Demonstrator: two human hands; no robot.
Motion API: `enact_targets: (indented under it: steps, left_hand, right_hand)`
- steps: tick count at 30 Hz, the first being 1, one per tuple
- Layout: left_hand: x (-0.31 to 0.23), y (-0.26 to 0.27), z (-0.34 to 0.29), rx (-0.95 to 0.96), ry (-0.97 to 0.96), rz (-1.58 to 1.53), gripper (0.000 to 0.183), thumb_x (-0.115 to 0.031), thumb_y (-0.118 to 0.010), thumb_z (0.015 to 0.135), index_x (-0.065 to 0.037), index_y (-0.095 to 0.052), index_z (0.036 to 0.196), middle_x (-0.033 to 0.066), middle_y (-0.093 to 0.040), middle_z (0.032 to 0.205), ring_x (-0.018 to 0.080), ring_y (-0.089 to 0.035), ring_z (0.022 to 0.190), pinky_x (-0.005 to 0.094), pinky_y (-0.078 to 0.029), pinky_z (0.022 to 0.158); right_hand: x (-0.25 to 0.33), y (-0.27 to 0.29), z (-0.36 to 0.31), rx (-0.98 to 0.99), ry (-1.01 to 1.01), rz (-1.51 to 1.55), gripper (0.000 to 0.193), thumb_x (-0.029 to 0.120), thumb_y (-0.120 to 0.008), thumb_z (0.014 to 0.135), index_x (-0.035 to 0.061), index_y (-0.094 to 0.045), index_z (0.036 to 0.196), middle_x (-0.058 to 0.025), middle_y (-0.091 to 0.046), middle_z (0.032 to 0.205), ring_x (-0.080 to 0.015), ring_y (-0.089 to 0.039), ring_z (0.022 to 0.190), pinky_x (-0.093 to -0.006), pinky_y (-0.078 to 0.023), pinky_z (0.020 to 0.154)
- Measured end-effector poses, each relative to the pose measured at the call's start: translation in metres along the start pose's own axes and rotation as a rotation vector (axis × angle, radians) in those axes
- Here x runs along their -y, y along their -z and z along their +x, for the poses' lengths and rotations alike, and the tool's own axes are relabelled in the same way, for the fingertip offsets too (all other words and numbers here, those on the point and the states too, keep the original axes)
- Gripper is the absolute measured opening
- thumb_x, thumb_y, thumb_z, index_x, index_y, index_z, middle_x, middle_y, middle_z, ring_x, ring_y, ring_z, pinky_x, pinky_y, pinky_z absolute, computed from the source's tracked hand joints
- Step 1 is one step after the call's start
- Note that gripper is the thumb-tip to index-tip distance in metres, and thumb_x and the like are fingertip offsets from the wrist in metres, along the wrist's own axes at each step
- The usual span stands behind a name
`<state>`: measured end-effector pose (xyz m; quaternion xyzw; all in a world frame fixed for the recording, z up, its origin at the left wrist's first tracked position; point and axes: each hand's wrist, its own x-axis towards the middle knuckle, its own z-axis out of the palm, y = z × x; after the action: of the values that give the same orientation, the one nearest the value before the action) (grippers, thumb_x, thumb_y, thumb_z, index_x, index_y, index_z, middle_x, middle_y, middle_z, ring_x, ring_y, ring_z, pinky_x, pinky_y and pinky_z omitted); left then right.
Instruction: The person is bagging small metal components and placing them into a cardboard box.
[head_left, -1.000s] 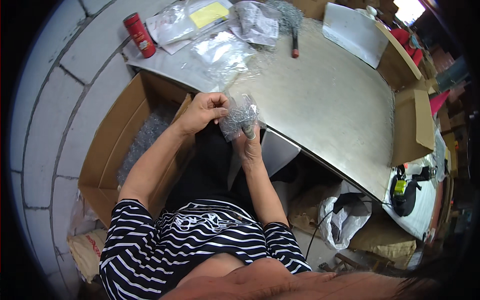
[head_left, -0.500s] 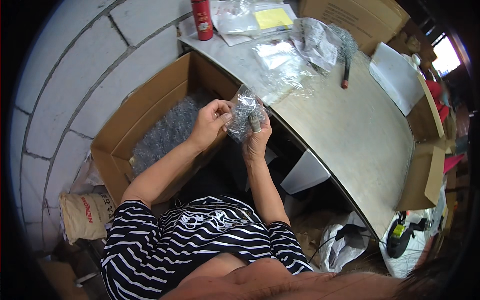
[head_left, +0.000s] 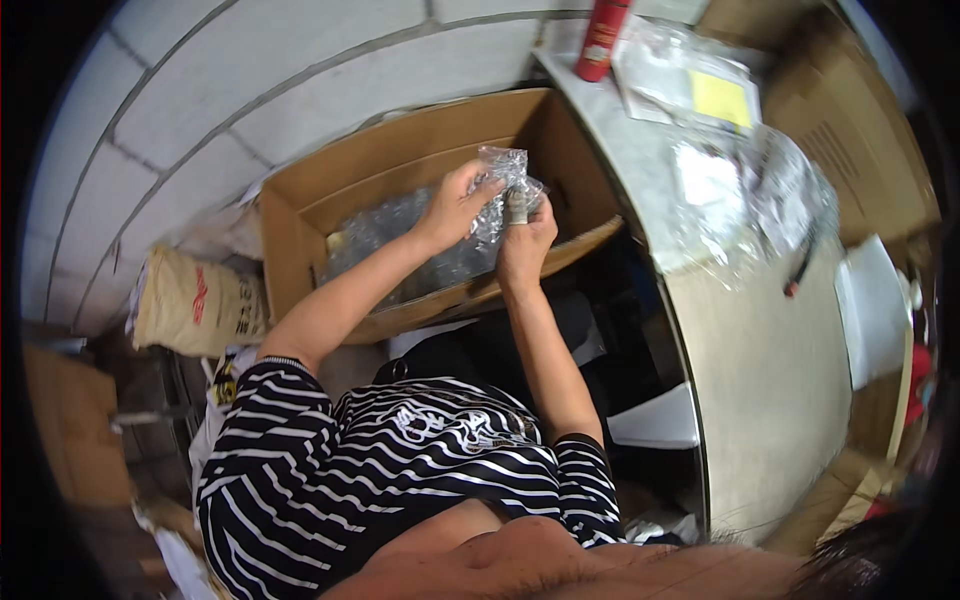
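Observation:
A crinkled clear plastic bag point(head_left: 490, 215) is held up between my hands, over the open cardboard box point(head_left: 300, 215). My left hand point(head_left: 450, 213) pinches the bag's left side. At its right side my right hand point(head_left: 526, 250) grips it, the thumb on top wearing a greyish wrap point(head_left: 517, 207). Glare and folds hide whatever the bag may contain. Beneath the hands, many similar shiny clear packets point(head_left: 385, 235) lie heaped in the box.
Right of the box stands a table point(head_left: 770, 370) bearing a red cylinder point(head_left: 600, 45), a yellow paper point(head_left: 720, 98), loose clear plastic point(head_left: 710, 190) and a dark-handled tool point(head_left: 800, 270). A block wall point(head_left: 330, 50) rises behind the box; a tan sack point(head_left: 200, 300) leans at its left.
My view has turned left, so the box sits more central and the table farther right. Both hands have moved with the bag from the table's edge to above the box.

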<state>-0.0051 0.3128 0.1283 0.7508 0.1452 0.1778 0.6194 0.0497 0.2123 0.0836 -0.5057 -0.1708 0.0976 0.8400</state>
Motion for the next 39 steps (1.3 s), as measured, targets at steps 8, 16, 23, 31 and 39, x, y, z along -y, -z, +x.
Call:
enact_targets:
  steps: [8,16,23,31,39]
  left_hand:
    - [0.055,0.161,0.002,-0.096,0.313,0.028,0.021,-0.019,-0.059,0.095,-0.001,-0.062,0.106,-0.0007,-0.061,0.073,0.0034,-0.051,0.049,0.0217,-0.038,0.036]
    - [0.196,0.296,-0.040,-0.271,0.672,0.505,0.023,-0.014,-0.058,0.092,0.001,-0.063,0.109,0.0104,-0.063,0.068,0.0165,-0.060,0.049,0.0304,-0.046,0.041]
    - [0.257,0.277,-0.051,-0.230,0.460,1.633,0.018,-0.004,-0.051,0.086,0.005,-0.060,0.100,0.0255,-0.058,0.103,0.0384,-0.068,0.085,0.0426,-0.058,0.072]
    - [0.293,0.253,-0.055,-0.090,0.643,1.544,0.019,-0.002,-0.047,0.088,0.005,-0.052,0.105,0.0250,-0.051,0.113,0.0413,-0.064,0.095,0.0492,-0.054,0.081]
    - [0.319,0.262,-0.076,-0.249,0.730,1.143,0.019,-0.004,-0.051,0.083,0.003,-0.063,0.096,0.0305,-0.062,0.102,0.0449,-0.063,0.092,0.0511,-0.051,0.083]
  right_hand:
    - [-0.018,-0.032,0.004,0.374,-0.304,-0.076,0.047,0.006,-0.057,0.094,-0.0048,-0.039,0.136,-0.0177,-0.054,0.130,-0.0248,-0.059,0.112,-0.0314,-0.048,0.090]
    - [-0.013,0.009,-0.010,0.405,-0.470,-0.075,0.022,0.003,-0.052,0.096,-0.0054,-0.058,0.115,-0.0117,-0.067,0.099,-0.0163,-0.065,0.084,-0.0272,-0.052,0.075]
    - [-0.012,0.011,-0.005,0.532,-0.494,-0.044,0.019,0.002,-0.054,0.095,-0.0039,-0.061,0.111,-0.0115,-0.068,0.095,-0.0160,-0.065,0.080,-0.0275,-0.053,0.073]
    - [-0.010,0.022,-0.002,0.561,-0.469,0.048,0.020,0.004,-0.055,0.095,-0.0052,-0.061,0.111,-0.0123,-0.067,0.095,-0.0178,-0.066,0.083,-0.0293,-0.053,0.076]
    - [-0.010,0.024,-0.002,0.566,-0.463,0.076,0.021,0.005,-0.057,0.094,-0.0056,-0.061,0.112,-0.0127,-0.067,0.095,-0.0189,-0.066,0.083,-0.0301,-0.054,0.076]
